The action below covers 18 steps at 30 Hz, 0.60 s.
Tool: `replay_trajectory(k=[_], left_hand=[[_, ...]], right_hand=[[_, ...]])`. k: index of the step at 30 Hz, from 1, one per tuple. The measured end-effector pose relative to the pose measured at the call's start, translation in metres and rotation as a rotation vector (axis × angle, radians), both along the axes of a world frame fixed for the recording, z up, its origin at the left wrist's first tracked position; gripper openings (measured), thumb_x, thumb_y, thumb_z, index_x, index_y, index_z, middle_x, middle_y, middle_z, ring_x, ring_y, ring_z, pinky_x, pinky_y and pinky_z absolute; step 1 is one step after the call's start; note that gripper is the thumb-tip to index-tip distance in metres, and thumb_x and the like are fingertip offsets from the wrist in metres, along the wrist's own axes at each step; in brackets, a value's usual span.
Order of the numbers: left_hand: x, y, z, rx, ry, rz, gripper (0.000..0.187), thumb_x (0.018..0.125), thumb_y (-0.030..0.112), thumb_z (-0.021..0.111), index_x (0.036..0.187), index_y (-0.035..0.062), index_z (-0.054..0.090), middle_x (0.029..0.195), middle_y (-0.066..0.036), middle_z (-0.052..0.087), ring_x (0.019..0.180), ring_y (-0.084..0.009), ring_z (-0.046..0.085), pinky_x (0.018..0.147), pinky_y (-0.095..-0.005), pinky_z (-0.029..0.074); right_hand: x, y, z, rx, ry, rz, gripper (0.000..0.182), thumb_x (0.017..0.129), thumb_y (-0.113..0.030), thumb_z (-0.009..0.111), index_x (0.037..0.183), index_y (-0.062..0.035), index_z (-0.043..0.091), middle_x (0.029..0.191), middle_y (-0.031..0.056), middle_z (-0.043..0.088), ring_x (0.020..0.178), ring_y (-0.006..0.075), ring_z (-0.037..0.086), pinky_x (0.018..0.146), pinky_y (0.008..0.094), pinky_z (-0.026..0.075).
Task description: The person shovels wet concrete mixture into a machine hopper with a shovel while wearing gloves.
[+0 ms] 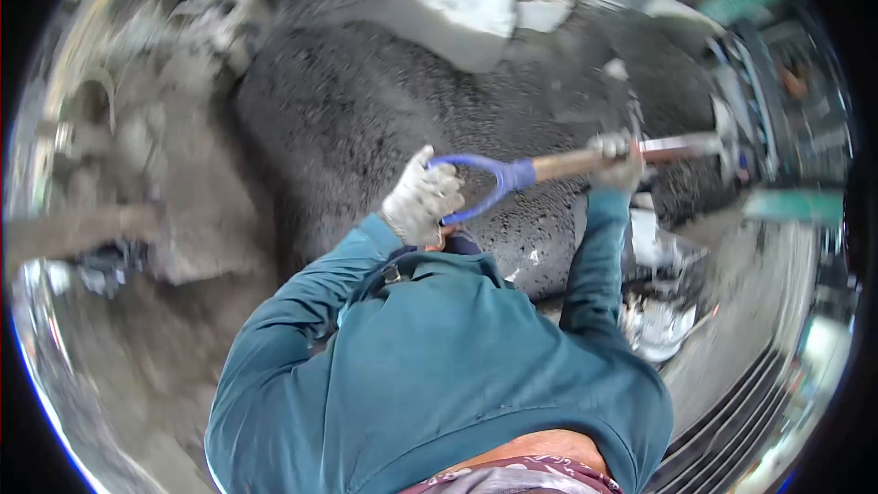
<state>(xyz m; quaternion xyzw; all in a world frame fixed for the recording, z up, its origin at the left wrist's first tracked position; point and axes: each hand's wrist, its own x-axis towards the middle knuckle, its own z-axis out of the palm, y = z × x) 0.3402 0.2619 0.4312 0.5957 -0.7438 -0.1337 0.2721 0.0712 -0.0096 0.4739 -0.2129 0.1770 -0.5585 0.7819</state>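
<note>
My left hand (422, 198), in a whitish work glove, is closed around the grip of a shovel's blue D-shaped handle (521, 176). My right hand (616, 161), gloved too, wraps round the wooden shaft farther along. The shovel lies roughly level across my front, pointing right. Past my right hand a reddish socket (677, 146) leads toward the head, which is blurred. Beneath the tool spreads dark, wet-looking grainy material (366, 91). Both arms wear teal sleeves.
Pale slabs or sheets (466, 9) lie at the far side of the dark material. A wooden beam (82, 229) juts in from the left. Clutter with a whitish object (660, 329) lies on the right, near dark parallel bars (732, 412).
</note>
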Motion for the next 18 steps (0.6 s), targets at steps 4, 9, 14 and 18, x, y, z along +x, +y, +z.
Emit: replay_trajectory(k=[4,9,14,18], left_hand=[[-0.009,0.055,0.006,0.261,-0.148,0.191,0.035,0.068,0.039,0.073,0.095,0.0184,0.072,0.098,0.002,0.063,0.112,-0.0235,0.054,0.111,-0.0634,0.024],[-0.014,0.095,-0.020,-0.095,0.453,0.757,0.029,0.082,0.035,0.071,0.075,0.0066,0.069,0.075,-0.008,0.063,0.078,-0.0267,0.063,0.078,-0.0405,0.048],[-0.037,0.185,-0.010,-0.252,0.533,1.364,0.018,0.086,0.019,0.070,0.082,0.0016,0.068,0.077,-0.011,0.064,0.074,-0.0273,0.063,0.070,-0.0354,0.051],[-0.072,0.277,-0.001,-0.273,0.030,1.619,0.029,0.082,0.012,0.073,0.108,0.0023,0.064,0.111,-0.019,0.061,0.108,-0.0333,0.059,0.090,-0.0413,0.047]], right_hand=[[0.018,0.060,-0.024,0.003,0.005,0.212,0.016,0.082,-0.013,0.066,0.077,-0.0170,0.051,0.070,-0.0020,0.048,0.070,0.0176,0.050,0.074,0.0422,0.045],[0.056,0.101,-0.002,-0.078,0.094,0.443,0.015,0.079,-0.012,0.068,0.090,-0.0155,0.059,0.081,-0.0001,0.056,0.086,0.0207,0.058,0.092,0.0504,0.045],[0.102,0.169,-0.001,-0.132,0.091,0.718,0.026,0.078,-0.008,0.068,0.101,-0.0143,0.059,0.092,0.0047,0.058,0.093,0.0255,0.058,0.098,0.0557,0.044],[0.131,0.237,-0.019,0.300,-0.030,0.968,0.021,0.079,-0.006,0.065,0.099,-0.0092,0.060,0.095,0.0078,0.058,0.096,0.0298,0.057,0.099,0.0570,0.043]])
